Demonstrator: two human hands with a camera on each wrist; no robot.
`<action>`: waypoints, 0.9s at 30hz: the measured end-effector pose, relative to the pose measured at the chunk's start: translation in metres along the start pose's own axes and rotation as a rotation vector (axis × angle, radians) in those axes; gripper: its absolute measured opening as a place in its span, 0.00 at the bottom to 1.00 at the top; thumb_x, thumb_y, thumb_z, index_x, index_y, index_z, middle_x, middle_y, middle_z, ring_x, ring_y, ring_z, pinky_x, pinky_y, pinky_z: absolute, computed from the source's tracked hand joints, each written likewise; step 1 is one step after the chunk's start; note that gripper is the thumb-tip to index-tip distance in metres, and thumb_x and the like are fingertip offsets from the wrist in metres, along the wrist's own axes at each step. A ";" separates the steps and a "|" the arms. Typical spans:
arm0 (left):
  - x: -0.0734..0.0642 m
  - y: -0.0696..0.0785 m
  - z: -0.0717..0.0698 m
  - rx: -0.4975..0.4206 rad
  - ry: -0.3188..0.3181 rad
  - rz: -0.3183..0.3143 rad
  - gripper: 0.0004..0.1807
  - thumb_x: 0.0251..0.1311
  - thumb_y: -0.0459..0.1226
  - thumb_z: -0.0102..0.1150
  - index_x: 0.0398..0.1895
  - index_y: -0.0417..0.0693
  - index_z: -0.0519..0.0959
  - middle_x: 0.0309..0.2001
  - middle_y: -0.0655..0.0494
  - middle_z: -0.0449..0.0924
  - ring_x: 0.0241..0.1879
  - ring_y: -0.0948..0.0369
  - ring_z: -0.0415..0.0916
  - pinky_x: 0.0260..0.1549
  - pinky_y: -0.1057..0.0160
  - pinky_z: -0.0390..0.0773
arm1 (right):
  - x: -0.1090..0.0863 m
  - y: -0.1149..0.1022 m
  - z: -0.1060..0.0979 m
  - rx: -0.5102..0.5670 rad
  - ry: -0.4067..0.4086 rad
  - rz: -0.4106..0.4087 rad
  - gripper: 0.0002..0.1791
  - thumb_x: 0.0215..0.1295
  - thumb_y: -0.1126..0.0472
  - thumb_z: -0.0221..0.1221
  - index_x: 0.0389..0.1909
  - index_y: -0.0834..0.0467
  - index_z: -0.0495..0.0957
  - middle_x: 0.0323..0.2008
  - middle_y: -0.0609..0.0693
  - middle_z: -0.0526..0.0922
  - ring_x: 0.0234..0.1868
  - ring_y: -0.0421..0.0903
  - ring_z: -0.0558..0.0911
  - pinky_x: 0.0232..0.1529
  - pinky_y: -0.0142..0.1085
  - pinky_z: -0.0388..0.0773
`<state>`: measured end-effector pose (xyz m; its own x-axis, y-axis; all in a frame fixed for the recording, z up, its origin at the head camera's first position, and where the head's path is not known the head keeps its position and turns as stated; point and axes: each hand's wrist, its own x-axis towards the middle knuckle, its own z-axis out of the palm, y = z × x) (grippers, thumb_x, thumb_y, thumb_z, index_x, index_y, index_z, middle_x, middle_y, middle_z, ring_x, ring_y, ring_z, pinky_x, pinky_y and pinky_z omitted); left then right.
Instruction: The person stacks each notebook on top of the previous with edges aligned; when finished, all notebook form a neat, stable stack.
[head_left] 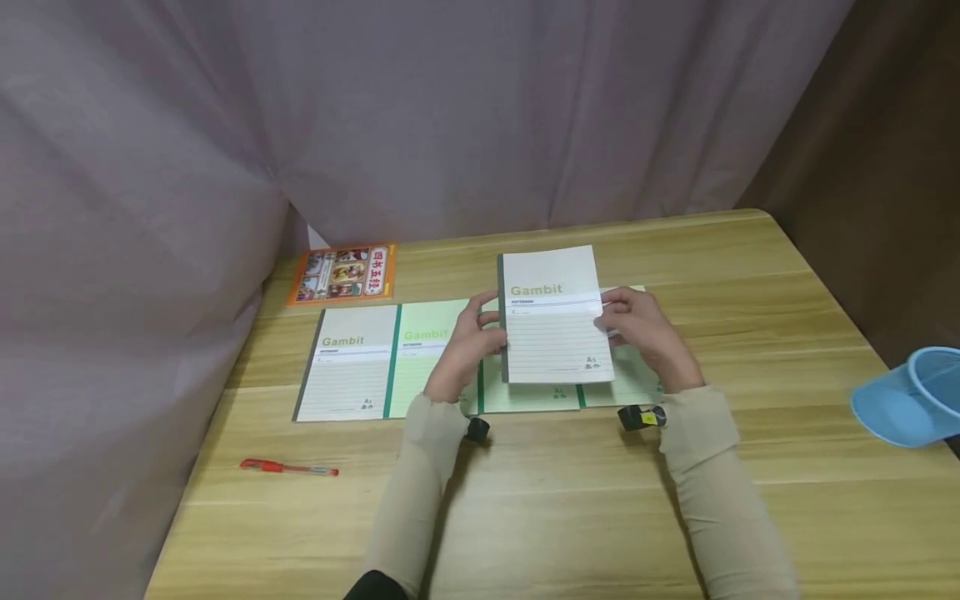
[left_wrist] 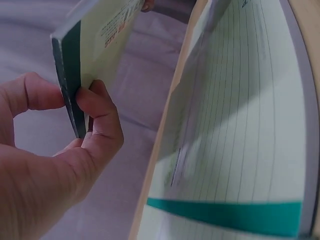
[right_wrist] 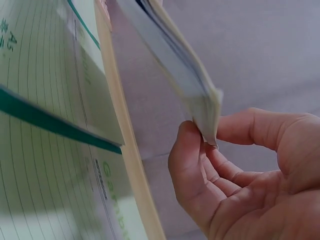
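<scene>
Dark-spined notebook point(head_left: 557, 333): held above green notebooks point(head_left: 420, 383) | our left hand point(head_left: 463, 354) pinches its spine, our right hand point(head_left: 652, 340) its page edge | we judge it light, bendable; pages may fan, spine should give us firmest hold

The table point(head_left: 562, 508) bears four notebooks point(head_left: 348, 387), an orange book point(head_left: 343, 273), a red pen point(head_left: 289, 467), a blue basket point(head_left: 888, 408).

Four notebooks point(head_left: 416, 371) in a row on the desk point(head_left: 562, 508), fifth notebook point(head_left: 557, 337) held above their right half, pen point(head_left: 288, 467) front left, booklet point(head_left: 342, 274) behind left, container point(head_left: 892, 408) far right
</scene>
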<state>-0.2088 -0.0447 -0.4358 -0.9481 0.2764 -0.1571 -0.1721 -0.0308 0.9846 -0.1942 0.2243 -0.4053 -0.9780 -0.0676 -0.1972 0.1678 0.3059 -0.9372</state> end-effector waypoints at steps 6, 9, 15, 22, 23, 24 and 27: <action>-0.004 -0.002 -0.011 -0.004 0.018 -0.026 0.44 0.53 0.21 0.53 0.76 0.50 0.59 0.56 0.44 0.75 0.38 0.56 0.75 0.34 0.62 0.77 | 0.003 -0.001 0.010 0.030 -0.027 -0.019 0.26 0.63 0.74 0.56 0.61 0.77 0.63 0.36 0.52 0.82 0.30 0.40 0.81 0.32 0.35 0.82; -0.006 -0.004 -0.015 0.005 0.030 -0.043 0.44 0.53 0.21 0.53 0.76 0.50 0.59 0.57 0.44 0.76 0.39 0.56 0.75 0.35 0.62 0.76 | 0.005 -0.001 0.015 0.036 -0.036 -0.021 0.25 0.61 0.75 0.56 0.60 0.77 0.64 0.34 0.49 0.81 0.29 0.40 0.81 0.31 0.35 0.82; -0.008 -0.006 -0.024 0.025 0.034 -0.077 0.43 0.55 0.21 0.54 0.76 0.49 0.59 0.56 0.44 0.74 0.39 0.56 0.75 0.34 0.63 0.77 | 0.007 0.001 0.024 0.030 -0.061 -0.015 0.24 0.61 0.74 0.55 0.59 0.77 0.65 0.33 0.48 0.79 0.29 0.40 0.79 0.31 0.35 0.81; -0.006 -0.010 -0.031 0.050 0.016 -0.082 0.40 0.57 0.21 0.54 0.76 0.45 0.59 0.54 0.41 0.75 0.40 0.55 0.77 0.33 0.62 0.80 | 0.008 0.004 0.029 0.039 -0.094 0.003 0.26 0.61 0.75 0.56 0.61 0.77 0.63 0.35 0.50 0.78 0.31 0.40 0.79 0.32 0.34 0.82; -0.006 -0.010 -0.031 0.051 0.012 -0.084 0.40 0.58 0.20 0.54 0.75 0.44 0.59 0.54 0.41 0.75 0.40 0.55 0.77 0.33 0.61 0.79 | 0.008 0.004 0.030 0.036 -0.095 0.009 0.27 0.61 0.75 0.56 0.61 0.77 0.63 0.35 0.50 0.78 0.31 0.40 0.79 0.33 0.33 0.82; -0.006 -0.011 -0.032 0.054 0.008 -0.089 0.40 0.58 0.20 0.53 0.75 0.44 0.59 0.54 0.41 0.75 0.39 0.55 0.77 0.33 0.61 0.79 | 0.009 0.005 0.031 0.036 -0.096 0.014 0.26 0.62 0.75 0.55 0.61 0.77 0.63 0.35 0.50 0.78 0.31 0.40 0.79 0.33 0.33 0.82; -0.005 -0.013 -0.035 0.067 0.001 -0.099 0.39 0.58 0.20 0.53 0.75 0.42 0.59 0.53 0.40 0.74 0.37 0.56 0.76 0.31 0.62 0.79 | 0.010 0.008 0.033 0.030 -0.099 0.025 0.26 0.62 0.75 0.56 0.61 0.77 0.63 0.35 0.52 0.78 0.31 0.40 0.79 0.33 0.33 0.82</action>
<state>-0.2108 -0.0792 -0.4509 -0.9276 0.2737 -0.2543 -0.2470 0.0612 0.9671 -0.1985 0.1947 -0.4239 -0.9569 -0.1540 -0.2464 0.1969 0.2800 -0.9396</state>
